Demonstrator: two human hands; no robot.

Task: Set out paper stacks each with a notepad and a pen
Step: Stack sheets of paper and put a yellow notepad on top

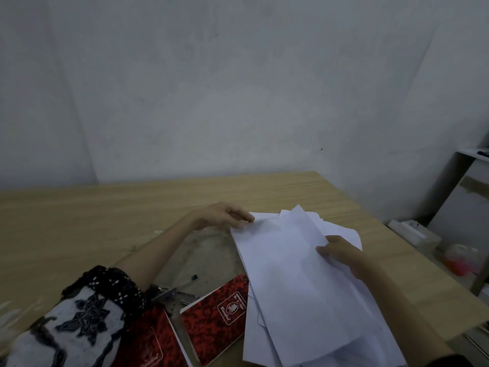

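Paper fills the near right of the head view: a loose, fanned pile of white sheets (296,266) lying skewed on the wooden table (105,207), its near end running past the table's front edge. The left hand (225,215) pinches the pile's far left corner between thumb and fingertips, while the right hand (341,252) grasps the right side of the upper sheets, thumb on top. Because the sheets are uneven and overhang the edge, a careless lift would probably let lower pages slide out or spill off the table, and a hard pull could crease the top page. Two red-covered notepads sit at the near edge: one notepad (217,316) touches, and is partly covered by, the pile's left edge; the other notepad (150,340) lies left of it, partly under the patterned sleeve (79,319). Pens (180,290) lie just beyond the notepads, blurred. A white shelf unit (465,197) stands off the table's right, clear of the work.
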